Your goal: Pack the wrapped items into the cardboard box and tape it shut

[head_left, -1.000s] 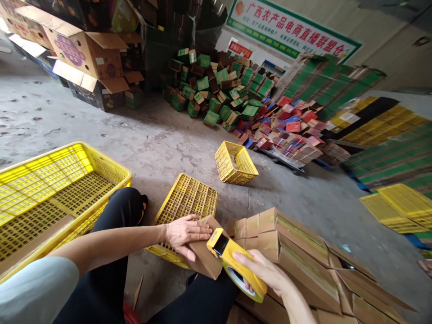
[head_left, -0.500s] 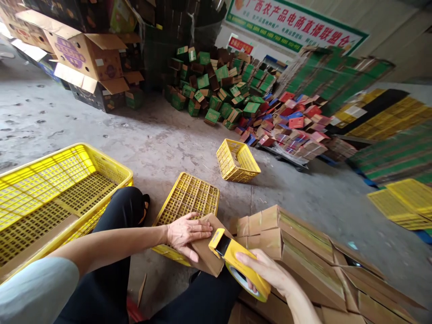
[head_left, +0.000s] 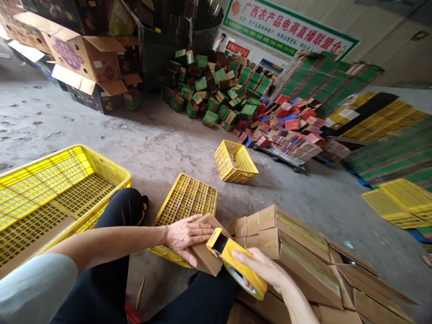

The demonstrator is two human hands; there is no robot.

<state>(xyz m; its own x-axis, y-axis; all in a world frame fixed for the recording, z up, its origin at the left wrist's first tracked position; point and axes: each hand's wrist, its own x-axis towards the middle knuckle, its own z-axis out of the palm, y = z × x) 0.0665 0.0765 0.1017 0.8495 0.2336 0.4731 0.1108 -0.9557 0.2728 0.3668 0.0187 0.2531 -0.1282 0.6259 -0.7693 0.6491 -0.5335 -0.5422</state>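
Observation:
My left hand (head_left: 187, 236) lies flat with its fingers stretched over a small brown cardboard box (head_left: 207, 258). The box sits on an upturned yellow crate (head_left: 189, 195) in front of my knees. Wrapped in my right hand (head_left: 258, 267) is a yellow tape dispenser (head_left: 232, 252) with a roll of tape inside. Its head touches or almost touches the right end of the box; I cannot tell which. Part of the box is hidden under my left hand and behind the dispenser.
Bundled flat cardboard boxes (head_left: 297, 252) are stacked at my right. A large yellow crate (head_left: 101, 166) stands at my left, a smaller yellow crate (head_left: 236, 164) ahead. Behind lie heaps of green boxes (head_left: 211, 118) and red boxes (head_left: 292, 124). A person (head_left: 219, 42) is far back.
The camera view has shifted slightly, and a person now shows at the back. Both hands, the box and the tape dispenser hold nearly the same places relative to each other.

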